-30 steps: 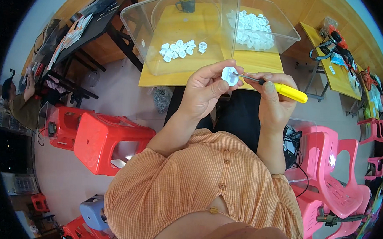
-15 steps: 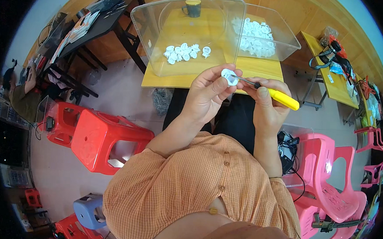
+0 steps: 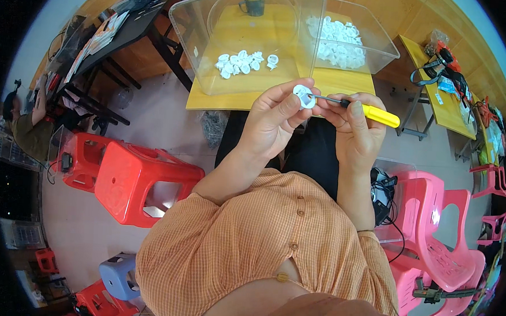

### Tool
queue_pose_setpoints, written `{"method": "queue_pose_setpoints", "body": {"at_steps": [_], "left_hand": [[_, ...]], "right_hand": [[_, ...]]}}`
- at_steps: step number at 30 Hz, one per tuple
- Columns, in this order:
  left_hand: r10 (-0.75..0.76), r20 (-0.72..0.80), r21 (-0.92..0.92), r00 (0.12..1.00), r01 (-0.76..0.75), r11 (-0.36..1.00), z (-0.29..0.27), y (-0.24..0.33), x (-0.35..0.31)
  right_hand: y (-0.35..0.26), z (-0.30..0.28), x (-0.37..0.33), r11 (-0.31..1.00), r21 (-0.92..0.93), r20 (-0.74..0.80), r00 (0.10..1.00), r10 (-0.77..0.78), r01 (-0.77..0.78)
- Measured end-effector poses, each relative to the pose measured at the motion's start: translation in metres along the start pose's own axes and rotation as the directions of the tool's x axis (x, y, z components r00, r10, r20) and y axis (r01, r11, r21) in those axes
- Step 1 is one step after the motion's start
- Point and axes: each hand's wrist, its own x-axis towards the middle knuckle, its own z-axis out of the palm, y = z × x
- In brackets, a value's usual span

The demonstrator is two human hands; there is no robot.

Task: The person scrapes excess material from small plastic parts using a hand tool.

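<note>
Between its thumb and fingers, my left hand [image 3: 275, 110] pinches a small round white plastic part [image 3: 305, 96] with a grey centre. My right hand [image 3: 357, 126] is closed on a screwdriver [image 3: 375, 114] with a yellow handle and a dark collar. The metal shaft points left, and its tip meets the face of the white part. Both hands are above my lap, just in front of the yellow table [image 3: 342, 94]. Several similar white parts [image 3: 239, 64] lie in a loose group inside a clear plastic bin [image 3: 211, 84], with one part a little apart from them.
Behind on the right, a second clear bin [image 3: 378, 56] holds a heap of white parts [image 3: 339, 42]. A dark mug [image 3: 253, 6] stands at the table's back. Red stools [image 3: 131, 183] are at my left, pink chairs [image 3: 432, 224] and black cables [image 3: 384, 196] at my right. Another person's arm [image 3: 38, 109] shows far left.
The screwdriver has shifted slightly right and lies flatter, its tip now nearer the white part's right side. The white part is turned a little in my left hand. My view has tilted slightly.
</note>
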Motion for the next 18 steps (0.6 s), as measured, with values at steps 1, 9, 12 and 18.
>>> {"method": "queue_pose_setpoints", "body": {"at_steps": [1,9,12,18], "left_hand": [[-0.002,0.014,0.0,1.0,0.002,1.0,0.0,0.0,0.0],[-0.03,-0.007,0.013,1.0,0.03,0.999,0.002,0.0,-0.001],[-0.021,-0.018,0.024,1.0,0.021,0.999,0.001,-0.001,-0.001],[-0.012,0.022,0.034,1.0,0.012,0.999,0.004,0.0,-0.001]], "right_hand": [[-0.001,0.0,0.0,1.0,0.0,-0.003,1.0,0.001,-0.001],[-0.002,-0.003,0.001,0.998,0.039,0.01,0.999,0.041,-0.041],[-0.001,-0.005,0.002,0.997,0.042,0.012,0.998,0.059,-0.059],[-0.002,-0.01,0.003,0.995,0.056,0.023,0.996,0.085,-0.087]]}}
